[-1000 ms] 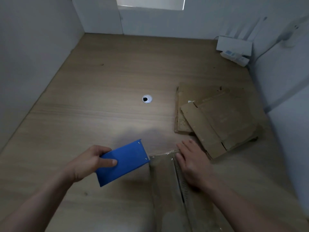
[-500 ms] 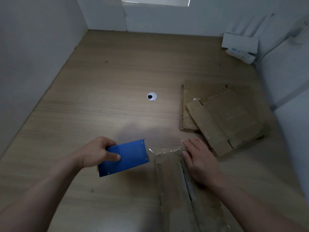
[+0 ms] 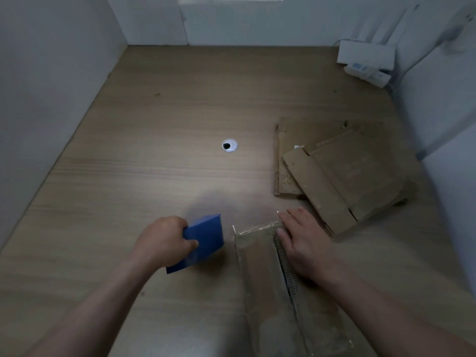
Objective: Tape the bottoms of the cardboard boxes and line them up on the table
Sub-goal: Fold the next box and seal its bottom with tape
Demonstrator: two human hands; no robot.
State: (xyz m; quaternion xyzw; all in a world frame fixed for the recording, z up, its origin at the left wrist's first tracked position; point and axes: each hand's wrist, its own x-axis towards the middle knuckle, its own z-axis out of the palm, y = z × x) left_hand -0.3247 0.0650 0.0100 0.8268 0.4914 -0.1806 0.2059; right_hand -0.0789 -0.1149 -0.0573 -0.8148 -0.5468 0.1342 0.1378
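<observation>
Head view: a person works at a wooden table (image 3: 154,176) with a round cable hole (image 3: 229,145) in it.
Left hand (image 3: 164,243): grips a blue tape dispenser (image 3: 206,240) with curled fingers, nearer to the person than the cable hole and a little to its left.
Right hand (image 3: 306,246): lies flat with straight fingers on the cardboard box (image 3: 260,279) and grasps nothing.
Cardboard box: stands on the table, nearer than the cable hole and to its right; shiny clear tape covers its upper face.
Flattened boxes (image 3: 342,176): a stack lying to the right of the cable hole.
</observation>
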